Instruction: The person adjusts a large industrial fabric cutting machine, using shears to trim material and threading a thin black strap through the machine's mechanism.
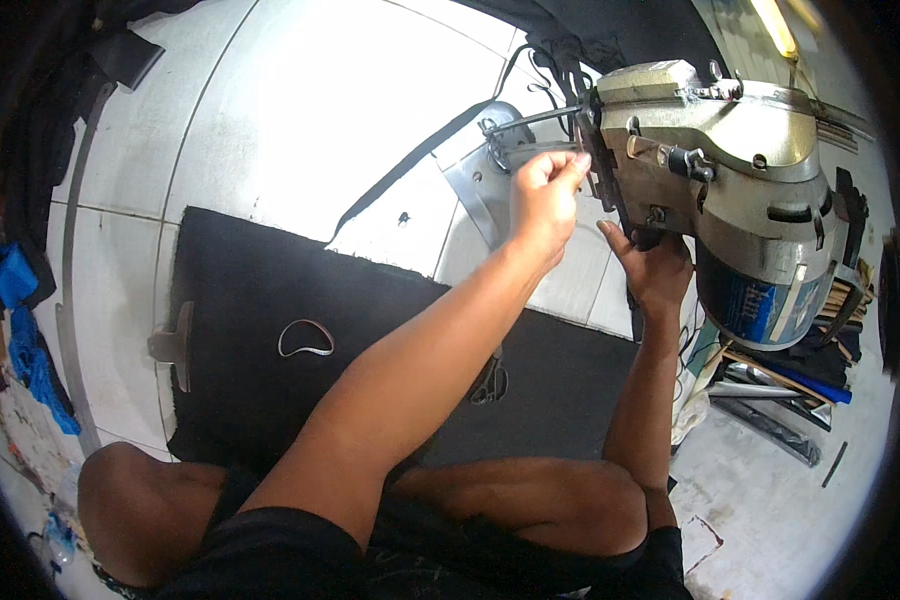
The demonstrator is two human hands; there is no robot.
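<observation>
A fabric cutting machine (670,150) with a metal body and a blue-labelled motor lies tipped on its side at the upper right. Its metal base plate (475,180) and upright point leftward. My left hand (547,205) is closed in a pinch beside the front of the machine's head; what sits between the fingertips is too small to make out. Under the head, my right hand (655,270) grips the machine from below, thumb showing and most fingers hidden. A thin loop-shaped belt (307,338) and dark-handled scissors (490,382) rest on black cloth (240,290).
White floor tiles (270,120) lie beyond the black cloth. A metal clip-like piece (173,347) sits at the cloth's left edge, near blue fabric scraps (35,360). Dark fabric (630,30) lies at the far side. Strips and rods (770,420) are piled at right.
</observation>
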